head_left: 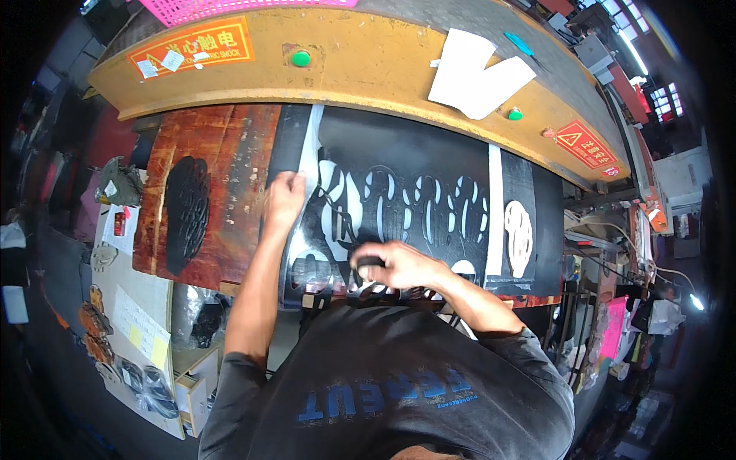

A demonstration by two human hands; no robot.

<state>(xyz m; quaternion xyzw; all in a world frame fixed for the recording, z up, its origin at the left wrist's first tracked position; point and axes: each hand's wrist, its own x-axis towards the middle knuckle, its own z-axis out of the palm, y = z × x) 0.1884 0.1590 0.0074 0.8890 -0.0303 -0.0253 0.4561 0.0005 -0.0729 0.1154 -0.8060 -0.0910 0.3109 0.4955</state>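
Note:
A black sheet (pixel 402 146) with rows of sole-shaped cut-outs lies on the bench in front of me. My right hand (pixel 397 266) is closed round the black loop handle of what looks like scissors (pixel 372 262), over the sheet's left part. Their blades point up and left and are hard to tell from the dark sheet. At the sheet's left edge, beside a white strip (pixel 310 149), my left hand (pixel 284 196) is closed, seemingly pinching the edge; its fingertips are partly hidden.
A yellow machine beam (pixel 368 69) with green buttons (pixel 301 58) crosses behind the sheet. White papers (pixel 479 77) rest on it. A reddish-brown board (pixel 238 153) carries a stack of black cut pieces (pixel 188 215) at left. A pale cut piece (pixel 519 239) lies at right.

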